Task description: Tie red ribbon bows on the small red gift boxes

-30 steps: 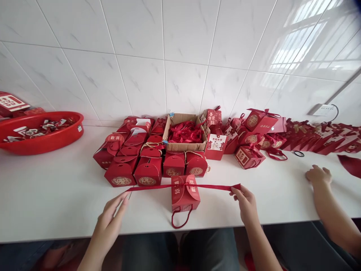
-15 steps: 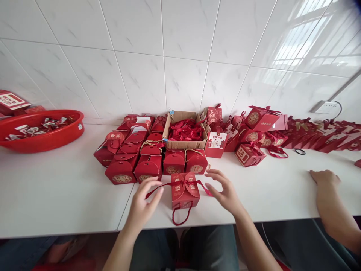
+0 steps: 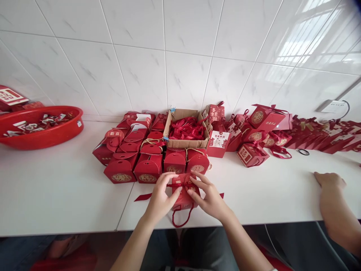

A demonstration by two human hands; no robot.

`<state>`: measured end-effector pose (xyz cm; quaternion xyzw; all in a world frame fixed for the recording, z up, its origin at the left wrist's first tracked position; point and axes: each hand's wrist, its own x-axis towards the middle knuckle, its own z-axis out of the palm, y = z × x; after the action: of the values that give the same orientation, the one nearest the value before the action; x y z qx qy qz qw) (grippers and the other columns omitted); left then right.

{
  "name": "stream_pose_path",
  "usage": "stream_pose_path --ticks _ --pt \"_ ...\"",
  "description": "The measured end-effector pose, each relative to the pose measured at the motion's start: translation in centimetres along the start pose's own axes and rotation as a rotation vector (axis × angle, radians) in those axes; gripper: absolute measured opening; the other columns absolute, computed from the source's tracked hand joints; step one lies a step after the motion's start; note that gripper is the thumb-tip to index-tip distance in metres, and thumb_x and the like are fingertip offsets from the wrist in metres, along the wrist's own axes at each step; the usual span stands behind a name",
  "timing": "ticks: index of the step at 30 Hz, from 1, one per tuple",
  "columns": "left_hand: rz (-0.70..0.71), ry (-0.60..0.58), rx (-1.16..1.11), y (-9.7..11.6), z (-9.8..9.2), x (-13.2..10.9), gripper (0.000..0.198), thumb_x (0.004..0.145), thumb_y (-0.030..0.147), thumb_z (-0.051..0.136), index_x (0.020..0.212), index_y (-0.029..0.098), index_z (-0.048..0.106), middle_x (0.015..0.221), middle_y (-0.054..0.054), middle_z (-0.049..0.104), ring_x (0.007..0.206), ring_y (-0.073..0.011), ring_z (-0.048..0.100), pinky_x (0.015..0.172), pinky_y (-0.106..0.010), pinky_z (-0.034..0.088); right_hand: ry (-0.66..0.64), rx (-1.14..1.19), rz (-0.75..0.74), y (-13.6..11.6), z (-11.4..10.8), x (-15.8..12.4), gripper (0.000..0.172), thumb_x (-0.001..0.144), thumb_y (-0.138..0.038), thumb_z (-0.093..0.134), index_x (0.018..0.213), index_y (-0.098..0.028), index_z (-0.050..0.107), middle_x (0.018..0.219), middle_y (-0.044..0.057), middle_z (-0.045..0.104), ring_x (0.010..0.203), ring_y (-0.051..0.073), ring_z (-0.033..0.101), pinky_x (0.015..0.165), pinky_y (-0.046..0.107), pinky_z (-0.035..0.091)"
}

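Observation:
A small red gift box [image 3: 184, 200] with gold characters stands near the table's front edge. My left hand [image 3: 163, 194] is curved against its left side, fingers and thumb on the top. From the other side my right hand [image 3: 208, 197] rests its fingertips and thumb on the right top flap. Between the hands, a red ribbon [image 3: 143, 197] crosses the top at a small knot, its loose ends lying out to both sides. A dark red cord handle [image 3: 182, 225] hangs down at the front. My fingers partly cover the box's sides.
Behind stand several closed red boxes [image 3: 121, 165] and a cardboard box [image 3: 186, 144] of red ribbons. A red basin [image 3: 64, 128] of small wrapped pieces is at left. More red boxes [image 3: 254, 154] line the right, near another person's hand [image 3: 331, 184].
Both hands have moved inward from the ribbon's ends onto the top of the gift box. The ribbon ends now lie loose. The other person's hand stays on the table.

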<state>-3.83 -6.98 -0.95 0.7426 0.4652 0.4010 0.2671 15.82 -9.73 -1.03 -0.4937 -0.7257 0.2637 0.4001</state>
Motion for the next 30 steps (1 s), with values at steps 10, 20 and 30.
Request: stream_pose_path --ticks 10,20,30 --pt "-0.283 -0.169 -0.134 -0.8 -0.4 0.1 0.027 0.080 0.046 0.059 0.084 0.022 0.050 0.083 0.000 0.059 0.079 -0.0177 0.059 0.073 -0.030 0.046 0.066 0.334 0.374 3.1 1.0 0.6 0.039 0.079 -0.055 0.061 0.082 -0.018 0.049 0.073 -0.002 0.051 0.056 0.009 0.043 0.053 0.024 0.040" --pt "-0.335 -0.095 -0.098 -0.6 -0.5 0.4 0.042 0.072 0.050 0.062 0.063 0.021 0.033 0.062 0.006 0.033 0.058 -0.0115 0.038 0.056 -0.024 0.031 0.040 0.164 0.398 2.9 -1.4 1.3 0.053 0.066 -0.061 0.069 0.054 -0.020 0.038 0.053 -0.006 0.031 0.053 0.009 0.027 0.049 0.025 0.022" --pt "-0.179 0.041 0.011 0.0 -0.6 0.3 0.024 0.074 0.037 0.066 0.087 0.023 0.052 0.094 -0.002 0.059 0.092 -0.0205 0.056 0.084 -0.033 0.043 -0.264 0.529 0.354 2.2 -3.9 1.0 0.043 0.081 -0.055 0.060 0.067 -0.015 0.063 0.064 0.000 0.057 0.058 0.010 0.047 0.057 0.024 0.039"
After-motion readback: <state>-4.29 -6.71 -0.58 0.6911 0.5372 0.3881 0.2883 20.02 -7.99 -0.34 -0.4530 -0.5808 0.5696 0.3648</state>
